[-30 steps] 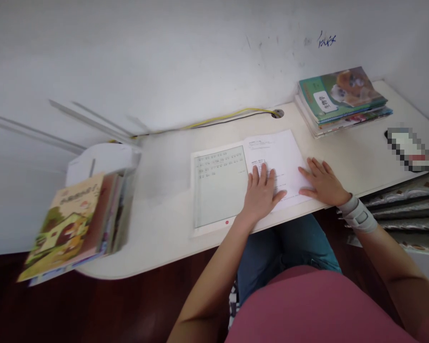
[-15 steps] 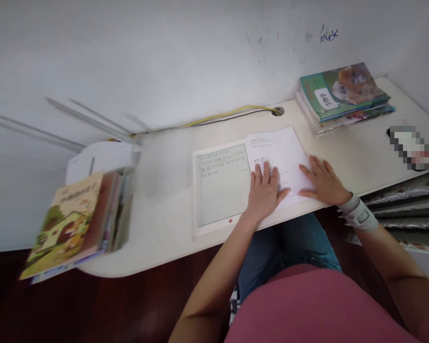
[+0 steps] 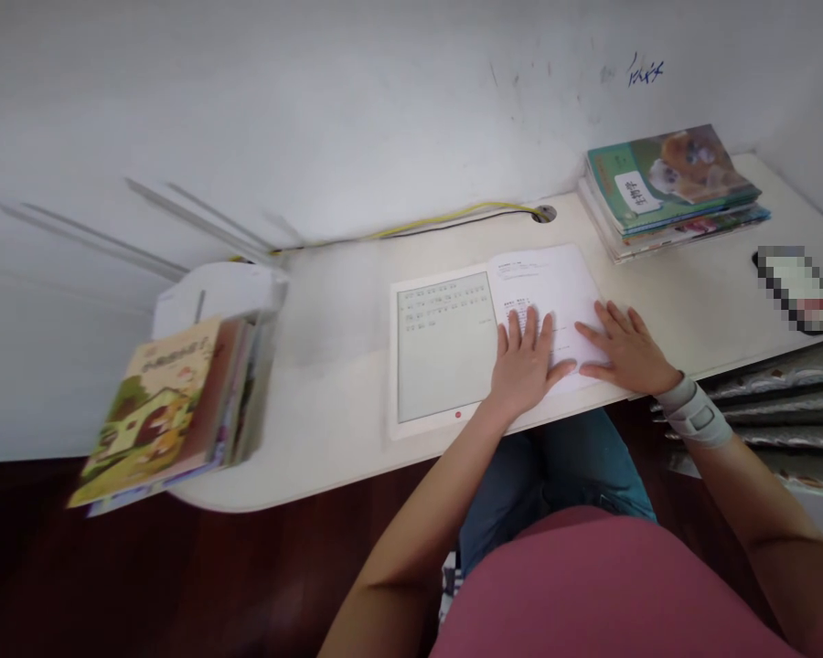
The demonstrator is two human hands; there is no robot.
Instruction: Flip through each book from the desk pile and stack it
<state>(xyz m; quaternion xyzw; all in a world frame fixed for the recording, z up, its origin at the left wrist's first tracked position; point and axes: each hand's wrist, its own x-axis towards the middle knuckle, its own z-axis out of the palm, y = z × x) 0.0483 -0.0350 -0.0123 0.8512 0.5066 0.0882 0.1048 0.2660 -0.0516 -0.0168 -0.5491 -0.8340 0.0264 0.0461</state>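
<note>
Fingers spread, the left hand [image 3: 525, 366] is covering the near-to-far-running printed paper's [image 3: 566, 291] near left, the right hand [image 3: 629, 355] its right edge.

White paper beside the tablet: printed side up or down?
Printed side up: lines of print show on the white paper beyond the left hand, which covers part of it.

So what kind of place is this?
Probably a study corner: there's a long white desk, printed white paper pages and a stack of paperback books with a green top cover.
</note>
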